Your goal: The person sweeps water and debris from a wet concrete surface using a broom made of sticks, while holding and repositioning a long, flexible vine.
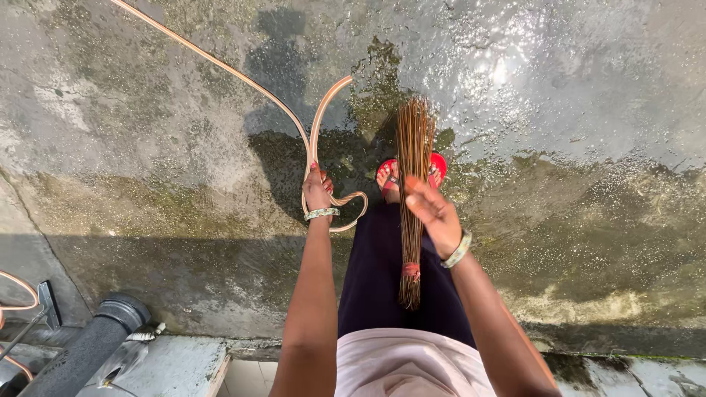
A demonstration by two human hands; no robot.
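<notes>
Pale shirt hem [412, 364] and dark skirt [382, 279], nearest the lens, seen from above. Right hand [435, 213]: fingers curled loosely about a stick broom [413, 191], gripped partway along the bundle; beaded bracelet at the wrist. Broom: thin brown sticks bound by a red tie [410, 270] near the person's end, fanned tips pointing away and meeting the wet floor just past a red sandal [412, 170], which it partly hides. Left hand [318, 190]: closed around a tan hose [294, 121], bracelet likewise at the wrist; hose loops once below the fist, doubles back up beside itself, then runs off toward the floor's top left corner. No nozzle end or stream is visible. Floor [559, 88]: concrete, wet and glinting toward its top right, green-stained in a band across the middle. Dark pipe [88, 345] and grey fittings lie at the bottom left corner, beside a raised ledge along the near edge. Step in hand, judged: scrubbing the washed concrete, broom set to the surface and hose held clear. Next move, judged: calls for a firmer grip on the bundle and strokes across the green band, keeping the hose loop away from the feet.
</notes>
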